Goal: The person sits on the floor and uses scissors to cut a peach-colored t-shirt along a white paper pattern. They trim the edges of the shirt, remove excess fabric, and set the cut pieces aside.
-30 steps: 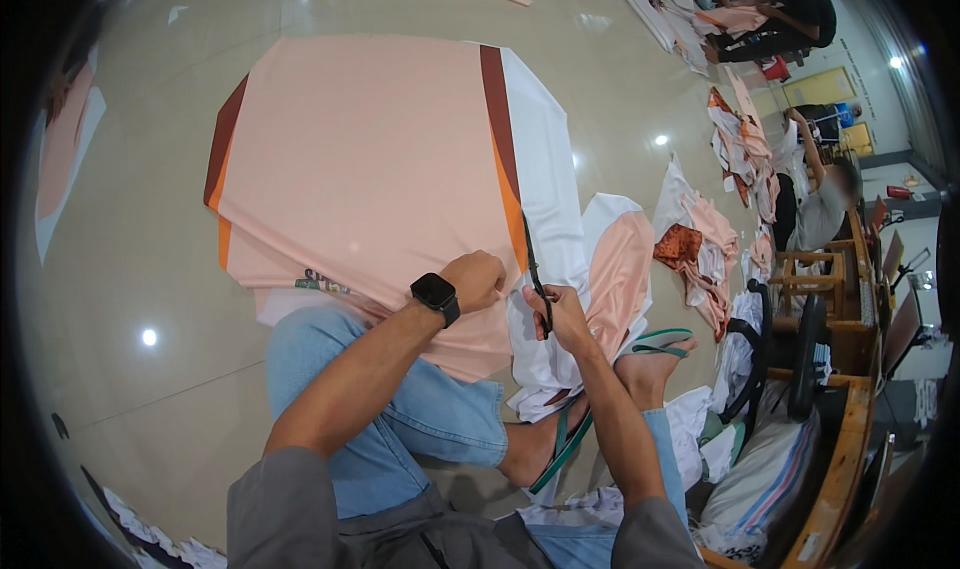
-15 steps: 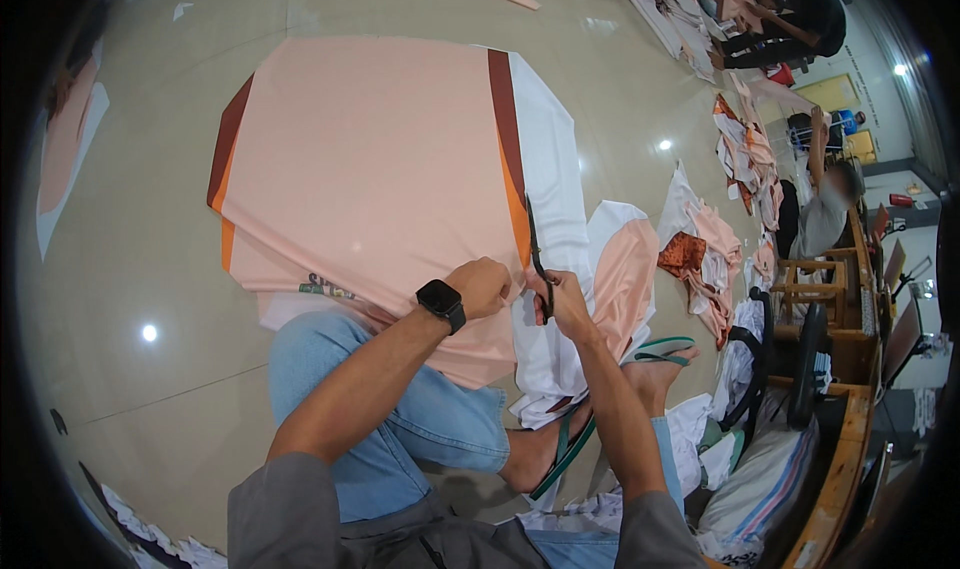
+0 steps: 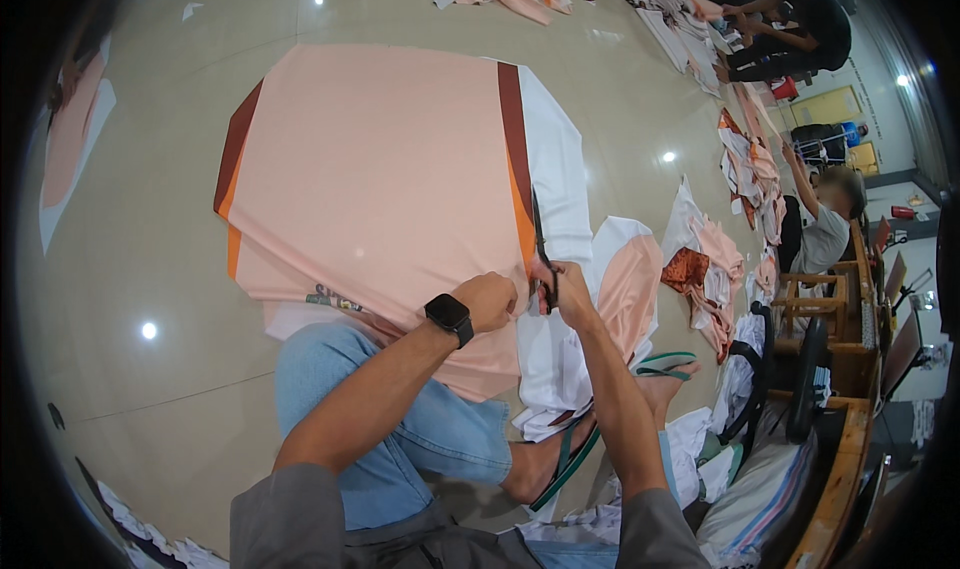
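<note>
A large peach fabric panel (image 3: 380,169) with dark red and orange side bands lies spread on the floor before me. White fabric (image 3: 558,179) borders its right side. My right hand (image 3: 572,297) has its fingers in the handles of black scissors (image 3: 541,239), whose blades point away from me along the orange band's edge. Just left of them my left hand (image 3: 487,302), with a black watch on its wrist, is closed on the near right part of the peach panel. Its fingertips are partly hidden.
A peach and white offcut (image 3: 628,279) lies right of the scissors, with a heap of scraps (image 3: 705,279) beyond. My bent knee (image 3: 325,369) borders the panel's near edge. Wooden furniture (image 3: 835,469) and a white sack (image 3: 765,489) stand at right. Other people sit at far right.
My right hand and the scissors have moved slightly farther from me along the panel's edge. My left hand has shifted a little nearer to me. At right, a co-worker's arm has moved.
</note>
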Motion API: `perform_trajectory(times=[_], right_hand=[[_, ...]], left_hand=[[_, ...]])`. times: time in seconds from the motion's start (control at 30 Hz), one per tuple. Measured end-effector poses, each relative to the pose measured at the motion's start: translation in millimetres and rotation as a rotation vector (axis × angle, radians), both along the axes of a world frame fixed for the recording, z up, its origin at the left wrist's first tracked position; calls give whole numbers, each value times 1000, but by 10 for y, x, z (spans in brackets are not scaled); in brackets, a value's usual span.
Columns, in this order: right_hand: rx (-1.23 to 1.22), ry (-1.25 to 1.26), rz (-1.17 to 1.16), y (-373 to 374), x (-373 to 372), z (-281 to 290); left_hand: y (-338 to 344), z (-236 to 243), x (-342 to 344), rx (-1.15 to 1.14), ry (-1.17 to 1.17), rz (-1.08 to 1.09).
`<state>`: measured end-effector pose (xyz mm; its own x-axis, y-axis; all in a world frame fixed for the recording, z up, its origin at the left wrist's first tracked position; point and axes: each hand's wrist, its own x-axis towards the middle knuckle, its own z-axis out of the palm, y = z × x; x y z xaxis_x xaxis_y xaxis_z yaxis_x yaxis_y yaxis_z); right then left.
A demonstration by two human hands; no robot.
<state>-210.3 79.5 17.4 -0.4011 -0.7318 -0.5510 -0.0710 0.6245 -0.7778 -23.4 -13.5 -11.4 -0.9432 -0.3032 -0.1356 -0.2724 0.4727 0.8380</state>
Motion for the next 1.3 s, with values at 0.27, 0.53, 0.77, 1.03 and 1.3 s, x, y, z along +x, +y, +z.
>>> perform_trajectory(times=[0.27,0.53,0.77,1.03,1.3], right_hand=[[-18,-46,-45,-362,-67,97],[3,5,0,-479,-183,-9],[-21,-50,-41,-769,-184,125],[-54,-15,-66,-883,-239,1],[-48,0,-29,-1269,-334,44]], left_hand=[[10,-49,-3,-26,32,19],[-6,-78,-12,-15,30,23],[-1,-58,23,7,43,55],[-8,-88,-8,43,-9,52],[-20,-52,5,55,-21,69]])
